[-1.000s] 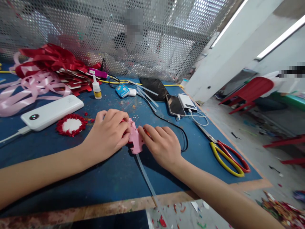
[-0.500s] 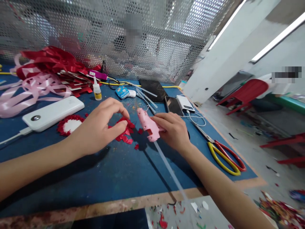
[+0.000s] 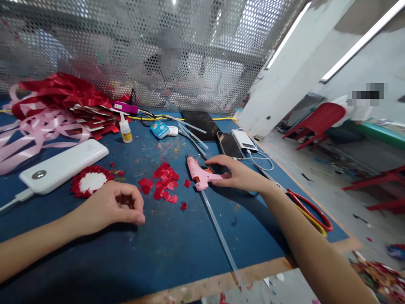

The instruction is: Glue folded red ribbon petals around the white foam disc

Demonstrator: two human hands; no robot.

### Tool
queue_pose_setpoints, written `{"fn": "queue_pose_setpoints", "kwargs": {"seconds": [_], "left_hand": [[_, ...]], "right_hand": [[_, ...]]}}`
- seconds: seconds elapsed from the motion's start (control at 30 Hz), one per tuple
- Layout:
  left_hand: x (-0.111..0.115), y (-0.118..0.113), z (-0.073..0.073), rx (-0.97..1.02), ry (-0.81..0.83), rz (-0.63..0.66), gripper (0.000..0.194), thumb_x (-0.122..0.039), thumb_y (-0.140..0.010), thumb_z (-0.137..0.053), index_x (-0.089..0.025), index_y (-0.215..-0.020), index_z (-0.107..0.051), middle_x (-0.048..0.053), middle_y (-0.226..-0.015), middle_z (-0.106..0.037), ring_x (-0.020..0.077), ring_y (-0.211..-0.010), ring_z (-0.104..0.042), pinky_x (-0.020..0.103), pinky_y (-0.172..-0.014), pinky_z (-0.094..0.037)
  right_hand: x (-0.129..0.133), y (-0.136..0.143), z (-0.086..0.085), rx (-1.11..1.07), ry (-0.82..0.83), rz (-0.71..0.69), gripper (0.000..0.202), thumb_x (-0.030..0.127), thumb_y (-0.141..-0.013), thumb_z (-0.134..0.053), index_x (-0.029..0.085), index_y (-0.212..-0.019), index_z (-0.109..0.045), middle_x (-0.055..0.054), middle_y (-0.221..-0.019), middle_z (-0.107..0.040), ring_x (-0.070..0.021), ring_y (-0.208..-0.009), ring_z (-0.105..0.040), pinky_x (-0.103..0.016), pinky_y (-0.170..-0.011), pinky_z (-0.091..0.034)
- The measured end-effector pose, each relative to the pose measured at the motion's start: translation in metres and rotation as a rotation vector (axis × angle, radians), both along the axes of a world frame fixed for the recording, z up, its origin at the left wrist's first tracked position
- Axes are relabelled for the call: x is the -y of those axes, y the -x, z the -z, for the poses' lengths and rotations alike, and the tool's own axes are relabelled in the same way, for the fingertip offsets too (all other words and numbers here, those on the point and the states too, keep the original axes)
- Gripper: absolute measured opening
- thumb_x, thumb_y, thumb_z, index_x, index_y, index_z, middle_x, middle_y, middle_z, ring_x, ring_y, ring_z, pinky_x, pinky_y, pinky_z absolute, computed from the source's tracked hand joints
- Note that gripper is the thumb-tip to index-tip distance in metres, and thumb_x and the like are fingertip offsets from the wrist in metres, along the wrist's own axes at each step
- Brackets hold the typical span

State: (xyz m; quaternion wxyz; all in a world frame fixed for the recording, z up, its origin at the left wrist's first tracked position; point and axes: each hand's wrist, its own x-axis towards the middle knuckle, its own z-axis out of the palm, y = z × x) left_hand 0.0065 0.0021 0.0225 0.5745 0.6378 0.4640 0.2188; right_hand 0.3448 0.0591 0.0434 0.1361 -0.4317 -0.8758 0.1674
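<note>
My left hand (image 3: 110, 207) is above the blue tabletop, fingers curled and thumb close to the index fingertip; anything between them is hidden. Behind it lies a round white disc (image 3: 93, 182) edged with red petals, partly covered by the hand. A pink hot glue gun (image 3: 198, 173) lies on the table, a long clear glue stick (image 3: 220, 232) trailing from its back past the front edge. Around its handle is my right hand (image 3: 238, 174), fingers apart and thumb touching the handle. Between my hands are small red ribbon pieces (image 3: 166, 179).
At left lie a white power bank (image 3: 68, 162), pink ribbon (image 3: 47, 128) and red ribbon (image 3: 66, 90). A small glue bottle (image 3: 125, 130) stands behind. Scissors (image 3: 311, 211), a phone (image 3: 230, 145) and a white charger (image 3: 244, 140) are on the right. A perforated metal screen (image 3: 133, 50) rises behind.
My right hand has lowered the glue gun to the table, and its fingers have loosened around the handle. My left hand has moved left and nearer, away from the red pieces, its fingers curling.
</note>
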Motion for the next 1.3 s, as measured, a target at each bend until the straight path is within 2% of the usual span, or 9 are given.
{"fn": "queue_pose_setpoints", "kwargs": {"seconds": [0.17,0.27,0.37,0.43,0.53,0.67,1.0,1.17,1.3], "left_hand": [[-0.002,0.005,0.006,0.127,0.201,-0.033,0.017,-0.030,-0.060,-0.077,-0.018,-0.059,-0.065,0.001,-0.060,-0.069,0.0140,-0.056,-0.064,0.023,-0.056,-0.051],[-0.002,0.004,0.008,0.151,0.312,-0.078,0.015,-0.032,-0.063,-0.076,-0.019,-0.066,-0.069,0.003,-0.066,-0.072,0.0172,-0.064,-0.069,0.024,-0.059,-0.055],[-0.002,0.003,0.011,0.152,0.322,-0.112,0.013,-0.030,-0.064,-0.075,-0.019,-0.069,-0.070,0.003,-0.071,-0.074,0.0172,-0.069,-0.070,0.023,-0.062,-0.056],[-0.001,0.003,0.012,0.153,0.303,-0.121,0.013,-0.030,-0.064,-0.076,-0.020,-0.069,-0.071,0.002,-0.070,-0.074,0.0153,-0.066,-0.069,0.021,-0.060,-0.055],[-0.001,0.006,0.014,0.148,0.289,-0.146,0.014,-0.029,-0.060,-0.078,-0.019,-0.062,-0.068,0.000,-0.056,-0.070,0.0103,-0.051,-0.063,0.016,-0.050,-0.050],[-0.002,0.009,0.016,0.173,0.299,-0.153,0.021,-0.025,-0.056,-0.079,-0.018,-0.053,-0.060,-0.005,-0.040,-0.059,0.0066,-0.036,-0.051,0.014,-0.039,-0.041],[-0.004,0.004,0.016,0.084,0.245,-0.142,0.014,-0.032,-0.068,-0.072,-0.020,-0.070,-0.067,0.000,-0.065,-0.072,0.0112,-0.060,-0.065,0.019,-0.059,-0.051],[-0.004,0.007,0.016,0.109,0.244,-0.131,0.019,-0.033,-0.066,-0.074,-0.018,-0.065,-0.063,-0.001,-0.057,-0.068,0.0095,-0.051,-0.060,0.017,-0.051,-0.047],[-0.004,0.009,0.017,0.133,0.237,-0.098,0.026,-0.034,-0.066,-0.073,-0.017,-0.059,-0.055,-0.004,-0.049,-0.061,0.0076,-0.045,-0.054,0.016,-0.045,-0.041]], "right_hand": [[-0.003,0.003,-0.002,-0.130,-0.042,0.082,0.036,0.043,-0.078,-0.060,0.021,-0.106,-0.062,-0.008,-0.112,-0.063,-0.0215,-0.102,-0.059,-0.038,-0.089,-0.047],[-0.006,-0.008,-0.004,-0.130,-0.239,0.340,0.033,0.041,-0.084,-0.051,0.019,-0.106,-0.060,-0.009,-0.104,-0.066,-0.0225,-0.093,-0.062,-0.038,-0.082,-0.048],[-0.012,-0.031,-0.003,-0.009,-0.472,0.641,0.031,0.035,-0.086,-0.046,0.018,-0.109,-0.056,-0.011,-0.093,-0.068,-0.0253,-0.083,-0.062,-0.041,-0.076,-0.046],[-0.016,-0.046,0.000,0.089,-0.489,0.721,0.027,0.030,-0.086,-0.042,0.017,-0.105,-0.057,-0.012,-0.086,-0.069,-0.0270,-0.079,-0.061,-0.041,-0.072,-0.045],[-0.020,-0.056,0.004,0.148,-0.431,0.707,0.023,0.022,-0.084,-0.039,0.018,-0.096,-0.057,-0.012,-0.081,-0.070,-0.0276,-0.079,-0.061,-0.040,-0.069,-0.044],[-0.021,-0.051,0.005,0.087,-0.460,0.665,0.027,0.019,-0.083,-0.036,0.018,-0.101,-0.055,-0.012,-0.087,-0.071,-0.0276,-0.085,-0.061,-0.040,-0.072,-0.043],[-0.025,-0.051,0.010,0.084,-0.421,0.623,0.029,0.020,-0.082,-0.039,0.014,-0.107,-0.054,-0.014,-0.096,-0.070,-0.0270,-0.086,-0.061,-0.042,-0.078,-0.044],[-0.032,-0.054,0.021,0.109,-0.437,0.524,0.036,0.016,-0.082,-0.035,0.014,-0.115,-0.051,-0.014,-0.111,-0.065,-0.0298,-0.101,-0.056,-0.046,-0.085,-0.042],[-0.035,-0.054,0.028,0.173,-0.378,0.544,0.043,0.015,-0.083,-0.032,0.014,-0.123,-0.046,-0.014,-0.118,-0.063,-0.0330,-0.109,-0.051,-0.051,-0.088,-0.040]]}}
